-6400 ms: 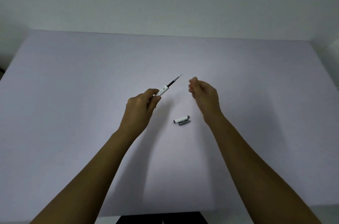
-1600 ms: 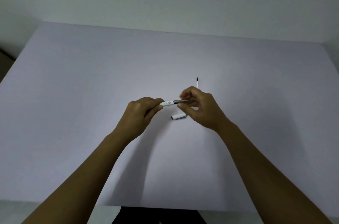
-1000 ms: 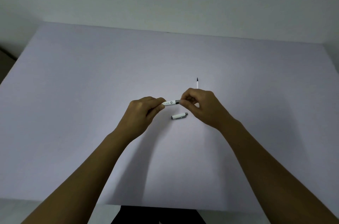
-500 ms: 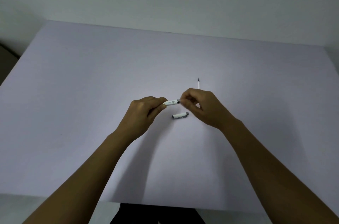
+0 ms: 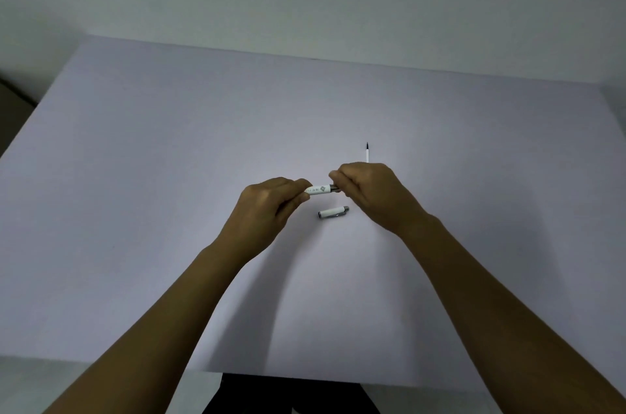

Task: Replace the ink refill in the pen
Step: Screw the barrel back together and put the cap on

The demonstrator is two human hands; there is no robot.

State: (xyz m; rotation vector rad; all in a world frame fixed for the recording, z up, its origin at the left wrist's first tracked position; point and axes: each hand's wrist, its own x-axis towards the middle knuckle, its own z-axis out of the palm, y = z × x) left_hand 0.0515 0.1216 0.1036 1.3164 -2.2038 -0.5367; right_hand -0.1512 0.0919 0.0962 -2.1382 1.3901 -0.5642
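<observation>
While left hand (image 5: pixel 271 207) grips pen barrel (image 5: pixel 318 189), right hand (image 5: pixel 369 190) pinches tip end.

Both forearms (image 5: pixel 501 305) bare, no sleeves or jewellery.

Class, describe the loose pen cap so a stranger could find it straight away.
Start at the pale table, then find the two hands meeting over its middle. Just below them lies the pen cap: short, white, grey-tipped, resting alone, unlike the thin refill beyond the right hand.

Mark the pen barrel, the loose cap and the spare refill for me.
pen barrel (image 5: pixel 318 190): head view, white printed middle between both hands.
cap (image 5: pixel 333 212): head view, white body, lying on table.
refill (image 5: pixel 367 152): head view, shaft below dark tip.
</observation>
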